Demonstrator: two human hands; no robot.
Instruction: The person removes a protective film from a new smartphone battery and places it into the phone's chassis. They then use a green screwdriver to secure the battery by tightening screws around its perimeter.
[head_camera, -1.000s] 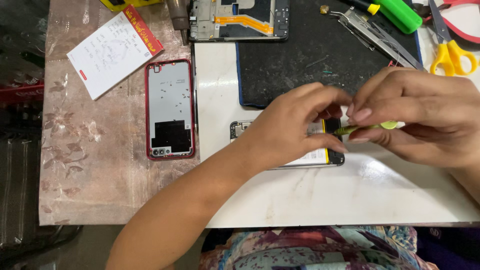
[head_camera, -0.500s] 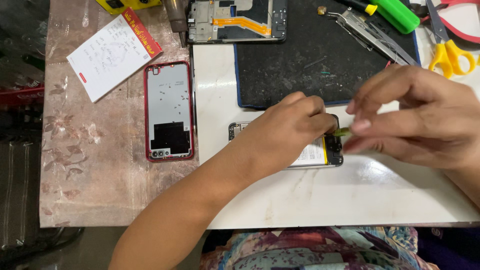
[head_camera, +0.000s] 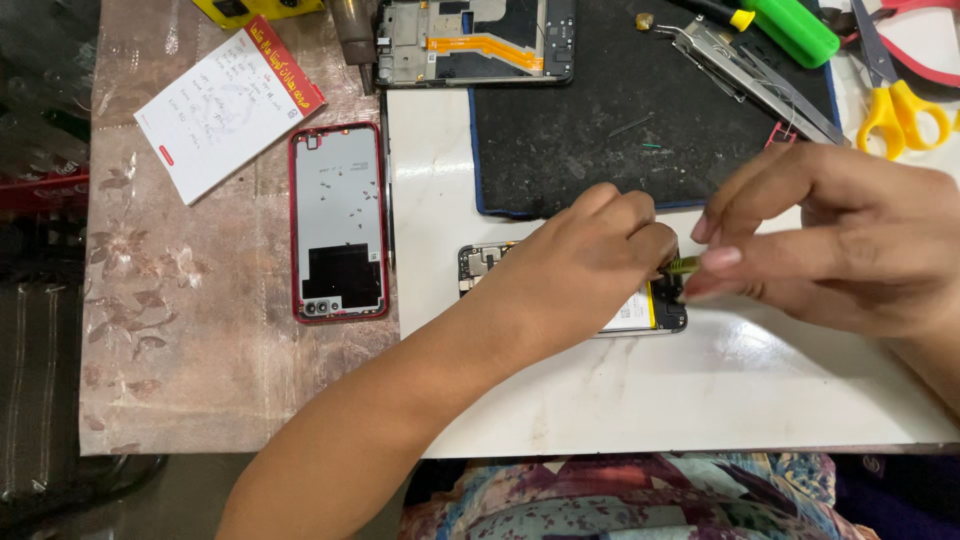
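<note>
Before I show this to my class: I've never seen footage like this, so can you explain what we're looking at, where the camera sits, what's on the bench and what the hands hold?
One camera, worn on the person's head, looks down at their own two bare hands. The left hand presses on an opened phone lying on a white board. The right hand pinches a small yellowish tool against the phone's end. Beside them lie a red back cover, a notepad, a black mat, another phone frame, yellow-handled scissors, metal tweezers and a green-handled tool.
</note>
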